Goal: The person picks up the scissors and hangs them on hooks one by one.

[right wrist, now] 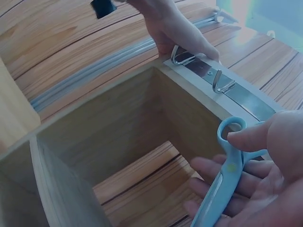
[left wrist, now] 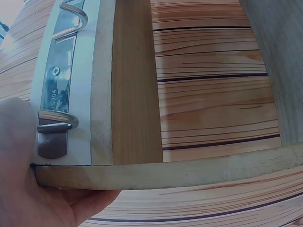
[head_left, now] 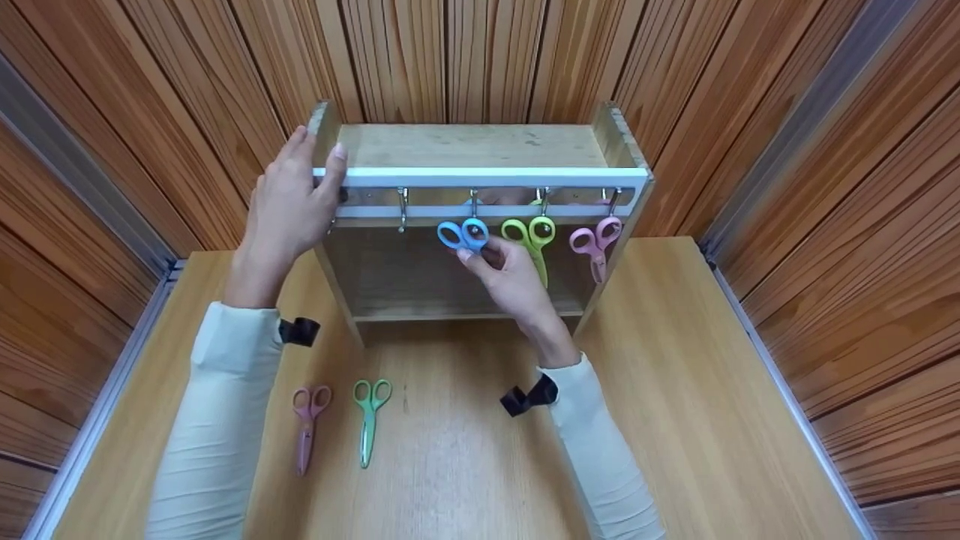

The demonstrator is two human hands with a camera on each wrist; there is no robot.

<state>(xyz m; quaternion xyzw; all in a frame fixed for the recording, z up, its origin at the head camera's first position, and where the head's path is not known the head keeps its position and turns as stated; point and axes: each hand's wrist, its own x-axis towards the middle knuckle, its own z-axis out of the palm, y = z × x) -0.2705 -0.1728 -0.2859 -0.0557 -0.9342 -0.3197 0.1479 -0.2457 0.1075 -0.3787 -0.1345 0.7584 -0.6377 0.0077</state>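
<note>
Clock positions are taken from the right hand in the head view, twelve pointing away from the person.

Right hand (head_left: 516, 279): raised before the wooden shelf (head_left: 472, 146), forearm coming in from five o'clock. Thumb and fingers are clamped on the blue scissors (right wrist: 227, 176), which sit at the third hook from the left, blades down; whether a loop is over that hook cannot be told.

Left hand (head_left: 289, 196): at ten o'clock, gripping the shelf's upper left corner, thumb across the white rail (head_left: 367, 178), fingers along the outer side.

Edges and room: yellow-green scissors (head_left: 538, 260) hang close at one o'clock, partly behind the right hand; pink scissors (head_left: 598, 264) hang at two. A bare hook (head_left: 403, 210) stands at ten. The shelf front is open behind the scissors.

Surface and surroundings: green scissors (head_left: 367, 435) and mauve scissors (head_left: 304, 444) lie side by side, apart, between seven and eight on the wooden table (head_left: 712, 375). Wood-grained panels (head_left: 480, 60) stand at nine, twelve and three.
</note>
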